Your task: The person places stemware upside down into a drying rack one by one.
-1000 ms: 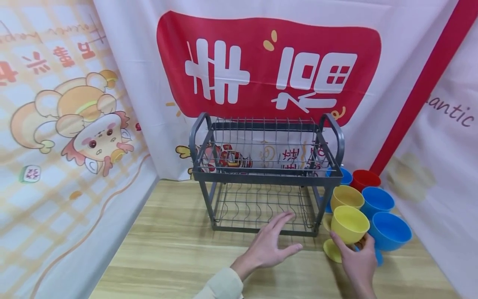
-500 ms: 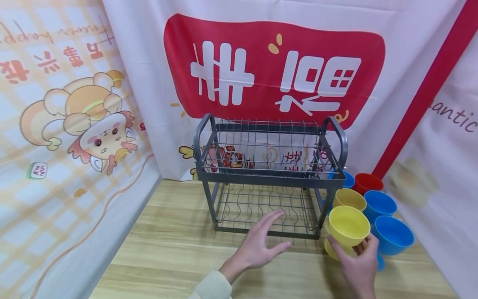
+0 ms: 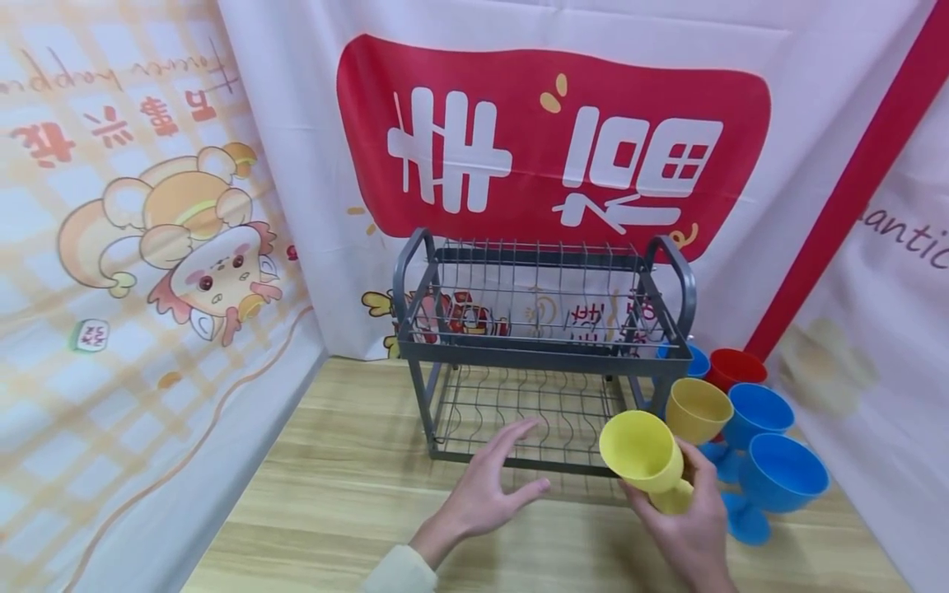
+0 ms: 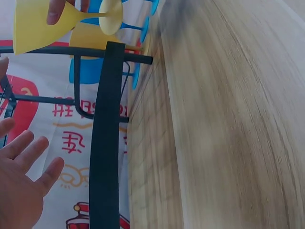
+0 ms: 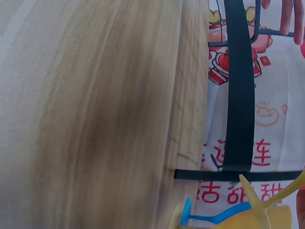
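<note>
My right hand [image 3: 693,523] grips a yellow plastic goblet [image 3: 641,457] near its stem, the cup tilted to the left with its mouth facing up and toward me. In the left wrist view the goblet [image 4: 40,24] lies sideways across the top left corner, its round foot toward the table. The right wrist view catches only its stem and foot [image 5: 257,205]. My left hand [image 3: 478,494] hovers before the dark grey two-tier dish rack [image 3: 544,356], fingers spread and holding nothing.
Right of the rack stand an orange-yellow goblet [image 3: 697,412], a red cup [image 3: 736,371] and several blue goblets [image 3: 786,473]. The wood-grain table [image 3: 326,494] meets a printed cloth backdrop [image 3: 296,99] behind the rack. Both rack tiers show bare wires.
My right hand has lifted the yellow goblet away from the group and moved it left, tilting it. My left hand has drifted slightly left, still spread. The head view has shifted a little.
</note>
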Available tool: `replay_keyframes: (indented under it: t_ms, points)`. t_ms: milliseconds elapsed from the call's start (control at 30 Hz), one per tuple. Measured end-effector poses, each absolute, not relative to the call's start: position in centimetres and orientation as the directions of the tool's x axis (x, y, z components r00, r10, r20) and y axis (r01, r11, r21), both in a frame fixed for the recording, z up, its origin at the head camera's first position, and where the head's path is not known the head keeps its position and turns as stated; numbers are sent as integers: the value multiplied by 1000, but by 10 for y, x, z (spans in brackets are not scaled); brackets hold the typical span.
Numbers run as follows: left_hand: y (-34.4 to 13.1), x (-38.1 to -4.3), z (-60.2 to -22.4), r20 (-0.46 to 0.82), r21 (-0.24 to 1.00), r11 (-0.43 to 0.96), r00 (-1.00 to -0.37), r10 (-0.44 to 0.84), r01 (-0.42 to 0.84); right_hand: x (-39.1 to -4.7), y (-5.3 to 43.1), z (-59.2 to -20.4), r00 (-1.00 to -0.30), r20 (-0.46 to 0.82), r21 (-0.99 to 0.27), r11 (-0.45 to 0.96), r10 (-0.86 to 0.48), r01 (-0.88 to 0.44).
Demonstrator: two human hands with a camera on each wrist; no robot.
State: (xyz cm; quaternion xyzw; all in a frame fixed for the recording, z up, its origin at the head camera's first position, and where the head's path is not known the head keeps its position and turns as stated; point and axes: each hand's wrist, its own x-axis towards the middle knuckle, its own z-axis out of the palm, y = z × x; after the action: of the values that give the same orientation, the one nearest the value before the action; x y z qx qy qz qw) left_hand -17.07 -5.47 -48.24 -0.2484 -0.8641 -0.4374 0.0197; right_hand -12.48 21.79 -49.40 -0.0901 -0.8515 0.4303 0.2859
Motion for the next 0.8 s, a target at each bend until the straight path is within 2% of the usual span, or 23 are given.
replay_keyframes:
  t_ms: [500,800]
  points:
    - [-71,-173,-461,315,780,421,-872,376,463,-141,202,-481,-807,586,-590,723,77,-359]
    - [-71,-175,-451,325,790,387,-860,394,476,-155,187,-479,-700,704,-423,720,-121,-550]
